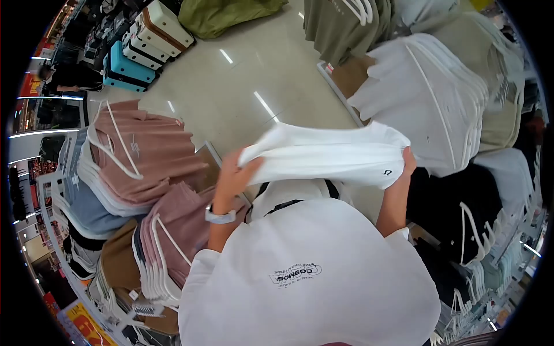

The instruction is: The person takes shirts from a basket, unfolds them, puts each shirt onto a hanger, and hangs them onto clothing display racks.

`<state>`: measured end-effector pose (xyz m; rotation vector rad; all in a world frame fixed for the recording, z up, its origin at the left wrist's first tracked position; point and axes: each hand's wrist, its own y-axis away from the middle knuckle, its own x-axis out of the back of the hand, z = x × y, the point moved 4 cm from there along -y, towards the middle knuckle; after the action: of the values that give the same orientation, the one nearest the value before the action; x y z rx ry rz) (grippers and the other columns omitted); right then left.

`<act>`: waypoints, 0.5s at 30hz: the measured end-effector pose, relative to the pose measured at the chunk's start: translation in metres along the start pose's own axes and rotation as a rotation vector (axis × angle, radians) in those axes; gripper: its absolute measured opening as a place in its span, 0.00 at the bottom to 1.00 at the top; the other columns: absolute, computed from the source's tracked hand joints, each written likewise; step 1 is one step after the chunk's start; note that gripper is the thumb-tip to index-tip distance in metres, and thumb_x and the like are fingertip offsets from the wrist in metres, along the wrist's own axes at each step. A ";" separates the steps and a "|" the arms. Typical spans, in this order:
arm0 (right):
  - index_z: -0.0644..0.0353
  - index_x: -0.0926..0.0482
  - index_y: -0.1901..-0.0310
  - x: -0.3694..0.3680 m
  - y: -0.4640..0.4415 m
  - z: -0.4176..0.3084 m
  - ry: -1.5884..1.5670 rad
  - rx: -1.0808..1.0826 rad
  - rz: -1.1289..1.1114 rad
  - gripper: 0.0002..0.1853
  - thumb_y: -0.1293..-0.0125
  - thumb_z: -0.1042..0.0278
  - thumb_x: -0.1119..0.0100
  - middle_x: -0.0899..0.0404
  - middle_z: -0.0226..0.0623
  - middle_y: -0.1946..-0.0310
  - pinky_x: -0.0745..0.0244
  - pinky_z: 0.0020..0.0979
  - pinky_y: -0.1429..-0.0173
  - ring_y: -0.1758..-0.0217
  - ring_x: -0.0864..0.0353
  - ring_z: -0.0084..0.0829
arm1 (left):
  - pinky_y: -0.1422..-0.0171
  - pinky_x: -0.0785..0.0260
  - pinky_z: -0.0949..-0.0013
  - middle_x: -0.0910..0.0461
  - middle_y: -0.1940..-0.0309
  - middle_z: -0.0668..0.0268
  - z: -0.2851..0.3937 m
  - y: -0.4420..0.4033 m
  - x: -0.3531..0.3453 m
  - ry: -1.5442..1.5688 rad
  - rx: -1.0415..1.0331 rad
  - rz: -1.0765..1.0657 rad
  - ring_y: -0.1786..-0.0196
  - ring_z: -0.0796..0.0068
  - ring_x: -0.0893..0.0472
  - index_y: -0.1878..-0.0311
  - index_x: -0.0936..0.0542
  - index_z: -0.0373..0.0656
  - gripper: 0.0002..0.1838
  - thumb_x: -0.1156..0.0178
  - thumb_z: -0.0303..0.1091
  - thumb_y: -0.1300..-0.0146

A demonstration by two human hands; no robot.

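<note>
A white garment with a small dark logo near its lower right corner is stretched sideways in front of my chest, folded into a band. My left hand, with a light watch band on the wrist, grips its left end. At the right end, my right hand holds the cloth, its fingers partly hidden behind the fabric. Below is the white printed shirt that I wear.
Pink shirts on white hangers fill a rack at the left. White shirts and black clothes hang at the right. Suitcases stand at the upper left, near a person in dark clothes.
</note>
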<state>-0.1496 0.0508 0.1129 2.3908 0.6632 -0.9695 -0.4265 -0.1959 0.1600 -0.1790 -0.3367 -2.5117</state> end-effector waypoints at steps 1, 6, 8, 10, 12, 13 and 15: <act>0.71 0.34 0.44 -0.011 -0.017 -0.007 0.006 -0.004 0.020 0.35 0.52 0.61 0.37 0.25 0.50 0.53 0.28 0.39 0.44 0.52 0.22 0.45 | 0.70 0.38 0.74 0.26 0.77 0.66 0.002 -0.011 0.024 0.034 -0.064 0.048 0.74 0.80 0.32 0.66 0.24 0.34 0.08 0.42 0.28 0.47; 0.72 0.36 0.43 -0.097 -0.097 -0.028 -0.135 0.243 -0.853 0.36 0.53 0.60 0.39 0.28 0.52 0.48 0.32 0.43 0.40 0.45 0.27 0.47 | 0.74 0.41 0.76 0.30 0.83 0.67 0.032 -0.092 0.093 -0.056 -0.296 -0.171 0.78 0.82 0.35 0.75 0.27 0.34 0.03 0.44 0.24 0.55; 0.73 0.36 0.43 -0.112 -0.120 -0.003 -0.025 0.220 -0.567 0.36 0.53 0.60 0.40 0.29 0.52 0.47 0.32 0.44 0.40 0.45 0.27 0.46 | 0.76 0.42 0.77 0.33 0.86 0.67 0.032 -0.142 0.107 0.019 -0.326 -0.295 0.81 0.81 0.36 0.76 0.26 0.35 0.04 0.43 0.24 0.56; 0.74 0.37 0.42 -0.133 -0.147 0.025 0.068 0.180 -0.174 0.37 0.52 0.59 0.40 0.31 0.53 0.45 0.35 0.44 0.38 0.42 0.30 0.48 | 0.76 0.42 0.77 0.33 0.86 0.67 0.032 -0.185 0.116 0.043 -0.325 -0.386 0.82 0.80 0.36 0.76 0.26 0.35 0.04 0.42 0.25 0.55; 0.76 0.36 0.44 -0.186 -0.174 0.043 -0.012 0.207 -0.246 0.37 0.55 0.62 0.38 0.29 0.54 0.47 0.33 0.42 0.40 0.45 0.27 0.47 | 0.76 0.42 0.76 0.33 0.86 0.66 0.036 -0.224 0.128 0.036 -0.303 -0.518 0.82 0.79 0.36 0.74 0.25 0.36 0.07 0.38 0.28 0.53; 0.78 0.35 0.46 -0.210 -0.191 0.047 -0.086 0.214 -0.343 0.37 0.57 0.65 0.35 0.27 0.55 0.49 0.30 0.40 0.43 0.48 0.25 0.47 | 0.76 0.42 0.76 0.33 0.86 0.66 0.042 -0.249 0.138 0.034 -0.319 -0.539 0.82 0.79 0.36 0.74 0.25 0.36 0.07 0.38 0.28 0.53; 0.78 0.34 0.47 -0.220 -0.199 0.061 -0.052 0.343 -0.239 0.37 0.58 0.64 0.34 0.27 0.56 0.50 0.30 0.41 0.44 0.50 0.24 0.47 | 0.76 0.41 0.74 0.32 0.85 0.63 0.047 -0.282 0.154 -0.022 -0.231 -0.617 0.82 0.78 0.35 0.73 0.25 0.35 0.08 0.38 0.29 0.50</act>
<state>-0.4369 0.1128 0.1870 2.6093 0.8340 -1.3349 -0.7125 -0.0431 0.1796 -0.2191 -0.1142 -3.1621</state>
